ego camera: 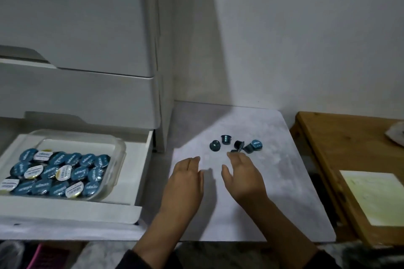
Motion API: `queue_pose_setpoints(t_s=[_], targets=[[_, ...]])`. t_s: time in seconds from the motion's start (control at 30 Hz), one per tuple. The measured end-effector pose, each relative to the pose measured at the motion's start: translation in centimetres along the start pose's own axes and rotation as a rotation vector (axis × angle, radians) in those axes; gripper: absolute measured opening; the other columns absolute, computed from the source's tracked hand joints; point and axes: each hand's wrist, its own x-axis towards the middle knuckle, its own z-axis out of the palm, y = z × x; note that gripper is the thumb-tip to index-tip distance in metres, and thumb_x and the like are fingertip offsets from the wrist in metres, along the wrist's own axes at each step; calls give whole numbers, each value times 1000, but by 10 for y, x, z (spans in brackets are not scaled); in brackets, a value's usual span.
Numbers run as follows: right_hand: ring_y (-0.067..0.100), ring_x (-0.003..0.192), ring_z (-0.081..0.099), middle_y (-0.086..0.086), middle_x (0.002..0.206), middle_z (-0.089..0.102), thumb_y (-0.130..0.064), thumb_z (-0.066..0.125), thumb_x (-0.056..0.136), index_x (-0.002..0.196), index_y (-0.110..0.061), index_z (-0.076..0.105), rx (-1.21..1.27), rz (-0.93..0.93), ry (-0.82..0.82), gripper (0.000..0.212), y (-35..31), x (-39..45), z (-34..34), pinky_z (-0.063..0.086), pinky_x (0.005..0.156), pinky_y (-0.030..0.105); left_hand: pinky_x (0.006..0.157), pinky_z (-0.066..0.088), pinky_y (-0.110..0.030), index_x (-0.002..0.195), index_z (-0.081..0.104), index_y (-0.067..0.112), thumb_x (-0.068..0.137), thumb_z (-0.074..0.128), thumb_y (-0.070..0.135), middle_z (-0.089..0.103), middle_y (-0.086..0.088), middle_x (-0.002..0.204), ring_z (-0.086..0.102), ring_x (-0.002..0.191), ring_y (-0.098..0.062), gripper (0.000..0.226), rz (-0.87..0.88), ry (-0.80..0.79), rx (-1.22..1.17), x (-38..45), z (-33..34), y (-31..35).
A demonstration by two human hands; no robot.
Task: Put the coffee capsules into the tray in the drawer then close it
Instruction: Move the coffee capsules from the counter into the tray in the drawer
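Both hands are over the pale table top [251, 214], the left hand [184, 183] flat with its fingers together and holding nothing, the right hand [242, 176] loosely spread and also empty, its fingertips just beside the nearest capsule. The loose coffee capsules [237, 146], dark blue, lie in a small group just beyond the right hand's fingertips. To the left of the left hand the drawer [140, 172] stands pulled out, and inside it the clear tray [119, 155] is already nearly full of capsules.
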Motion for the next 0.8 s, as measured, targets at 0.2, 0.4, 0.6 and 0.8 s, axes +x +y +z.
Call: queue_pose_setpoints(t_s=[0.2, 0.4, 0.6, 0.8], targets=[[36, 70, 66, 18, 82, 67, -30, 43, 77, 97, 2, 66, 35, 72, -40, 44, 58, 11, 24, 58, 60, 38, 100, 36, -24, 134, 46, 13, 95, 42, 17, 54, -6, 133, 47, 124, -20, 40, -61, -77, -7, 36, 46, 5], [38, 66, 65, 20, 79, 67, -10, 71, 68, 94, 3, 66, 65, 86, -30, 29, 83, 40, 51, 58, 55, 38, 92, 43, -30, 123, 55, 8, 90, 48, 9, 60, -12, 122, 54, 112, -26, 34, -81, -103, -41, 91, 78, 9], [32, 101, 55, 16, 113, 59, -18, 52, 89, 115, -4, 57, 110, 203, -91, 29, 90, 62, 65, 47, 78, 37, 69, 36, -25, 92, 58, 10, 88, 51, 13, 62, -9, 96, 55, 93, -26, 9, -105, -122, -46, 137, 104, 3], [29, 94, 59, 12, 107, 60, -20, 55, 89, 112, -8, 59, 134, 193, -50, 26, 94, 73, 76, 49, 73, 36, 64, 34, -25, 78, 54, 14, 83, 53, 15, 56, 0, 80, 50, 77, -21, 6, -126, -155, -98, 152, 117, 2]])
